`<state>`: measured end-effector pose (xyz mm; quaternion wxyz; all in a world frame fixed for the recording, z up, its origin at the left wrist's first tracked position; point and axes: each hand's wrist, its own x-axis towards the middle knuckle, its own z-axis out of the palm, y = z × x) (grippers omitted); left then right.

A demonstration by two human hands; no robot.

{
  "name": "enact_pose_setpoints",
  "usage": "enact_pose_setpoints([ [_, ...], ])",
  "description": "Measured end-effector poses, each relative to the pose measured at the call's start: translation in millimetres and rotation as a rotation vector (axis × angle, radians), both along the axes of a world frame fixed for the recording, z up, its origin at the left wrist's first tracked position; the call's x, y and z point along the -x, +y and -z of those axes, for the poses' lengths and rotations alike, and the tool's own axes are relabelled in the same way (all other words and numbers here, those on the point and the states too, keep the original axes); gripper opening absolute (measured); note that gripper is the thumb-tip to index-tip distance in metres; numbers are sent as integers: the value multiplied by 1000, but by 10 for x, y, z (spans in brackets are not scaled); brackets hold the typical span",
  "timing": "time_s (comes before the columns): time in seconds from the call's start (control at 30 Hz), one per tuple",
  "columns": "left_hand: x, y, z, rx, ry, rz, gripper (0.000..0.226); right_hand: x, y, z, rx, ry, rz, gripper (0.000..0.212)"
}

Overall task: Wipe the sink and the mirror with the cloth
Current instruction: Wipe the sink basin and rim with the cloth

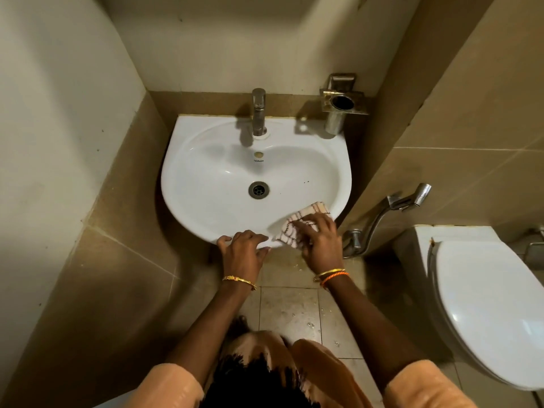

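Sleeves: peach-orange sleeves (pixel 164 387) sit nearest the lens at the bottom edge, both forearms reaching up toward the basin.
Left wall: cream paint above, tan tile below, meeting the sink's left side.
Left hand (pixel 243 248): rests on the front rim of the sink, fingers spread and fairly straight, holding nothing; it looks like a brace.
Sink (pixel 206 178): white oval wall basin, glossy, with a few small dark specks on the right slope of the bowl.
Drain (pixel 259 189): dark metal ring at the bowl's centre.
Tap (pixel 259 113): steel pillar tap at the back rim, in the middle.
Cloth (pixel 297 225): pale with thin brown check lines, crumpled, lying over the front-right rim and partly into the bowl.
Right hand (pixel 319 241): fingers curled over the cloth, pressing it against the rim.
Holder (pixel 343 104): metal cup on the wall, right of the tap.
Spray hose (pixel 391 207): hangs on the right wall beside the toilet (pixel 485 304).
Mirror: not in view.
Doing it well: keep the cloth flat under the palm, follow the rim's curve in overlapping strokes, then work down the right slope over the specks toward the drain.
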<state>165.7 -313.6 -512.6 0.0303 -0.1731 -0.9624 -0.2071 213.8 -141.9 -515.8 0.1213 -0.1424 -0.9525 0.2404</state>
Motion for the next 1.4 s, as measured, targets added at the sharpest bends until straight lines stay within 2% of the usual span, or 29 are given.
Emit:
enact_pose_setpoints([
  [0.13,26,23,-81,37,-67,4,19,198,695,-7,94,68,155,38],
  [0.23,113,68,-189,118,-130,31,24,386,973,-50,153,-34,271,38],
  [0.43,384,360,-350,253,-260,135,36,76,189,-25,242,7,445,31],
  [0.57,371,597,-307,152,-250,229,38,131,-7,-44,241,11,522,29],
  [0.67,373,661,-288,21,-363,226,29,425,251,-136,177,-68,562,27],
  [0.87,419,631,-340,-62,-474,209,30,823,749,-223,99,-129,493,29],
  [1.07,586,735,-415,38,-570,257,31,499,286,-90,227,-14,649,29],
  [1.2,682,781,-448,64,-631,295,32,560,288,-38,214,23,655,29],
  [1.3,720,792,-465,92,-668,301,32,814,620,-52,149,-34,584,36],
  [1.4,728,797,-452,96,-699,287,31,1088,991,-90,72,-48,442,34],
])
